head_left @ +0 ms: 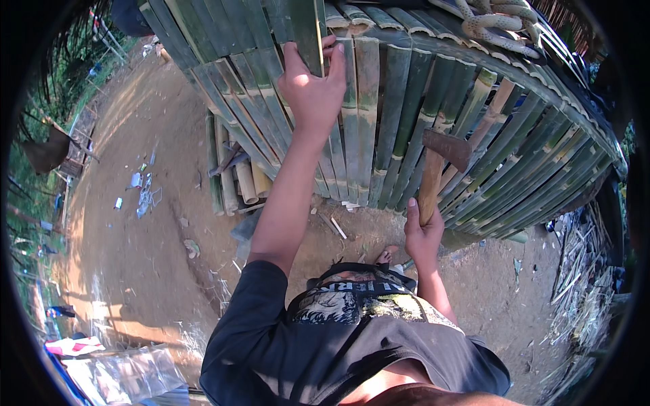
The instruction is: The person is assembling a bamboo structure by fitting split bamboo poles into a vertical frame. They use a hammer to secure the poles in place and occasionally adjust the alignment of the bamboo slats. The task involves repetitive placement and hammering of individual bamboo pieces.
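Bamboo slat (307,34) x1 grasped in L hand (313,89); hatchet (430,181) x1 clenched w/ R hand (424,238)

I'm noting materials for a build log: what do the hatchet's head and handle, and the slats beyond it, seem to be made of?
Hatchet head: probably iron or steel; dull, brown, rusty-looking surface.
Handle: apparently wood; light brown, and any coating is hard to tell.
Slats: bamboo, judging by the pale node rings; green, smooth-looking, seemingly unpainted.
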Demonstrator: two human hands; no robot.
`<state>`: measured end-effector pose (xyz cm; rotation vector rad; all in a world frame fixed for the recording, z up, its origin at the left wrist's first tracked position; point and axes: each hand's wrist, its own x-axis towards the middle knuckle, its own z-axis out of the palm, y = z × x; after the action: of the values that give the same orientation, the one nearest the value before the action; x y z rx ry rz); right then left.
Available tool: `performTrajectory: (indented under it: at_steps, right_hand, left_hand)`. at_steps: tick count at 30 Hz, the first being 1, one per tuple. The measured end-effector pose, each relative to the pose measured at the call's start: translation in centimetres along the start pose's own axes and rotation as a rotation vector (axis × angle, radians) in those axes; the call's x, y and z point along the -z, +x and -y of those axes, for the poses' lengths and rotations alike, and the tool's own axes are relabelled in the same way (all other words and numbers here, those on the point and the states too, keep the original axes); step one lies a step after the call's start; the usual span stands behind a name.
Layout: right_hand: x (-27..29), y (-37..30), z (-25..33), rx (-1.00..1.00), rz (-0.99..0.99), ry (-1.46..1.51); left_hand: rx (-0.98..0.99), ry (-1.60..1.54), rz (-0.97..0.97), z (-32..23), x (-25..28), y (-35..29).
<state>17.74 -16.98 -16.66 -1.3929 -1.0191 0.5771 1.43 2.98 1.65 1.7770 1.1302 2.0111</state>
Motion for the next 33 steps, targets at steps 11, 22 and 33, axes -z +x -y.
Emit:
performTrajectory:
  at_steps: [11,22,33]
  right_hand:
    - [0.9,-0.2,0.4,-0.101,-0.024,0.033]
    - [1.1,-0.6,1.1,-0.107,0.003,0.007]
    - [1.0,-0.9,-0.1,0.002,-0.021,-0.002]
  left_hand:
    - [0.004,-0.092,0.053,1.0,1.0,0.9]
    - [0.015,-0.08,0.166,0.6,2.1,1.2]
    - [-0.01,-0.216,0.08,-0.6,2.4,2.4]
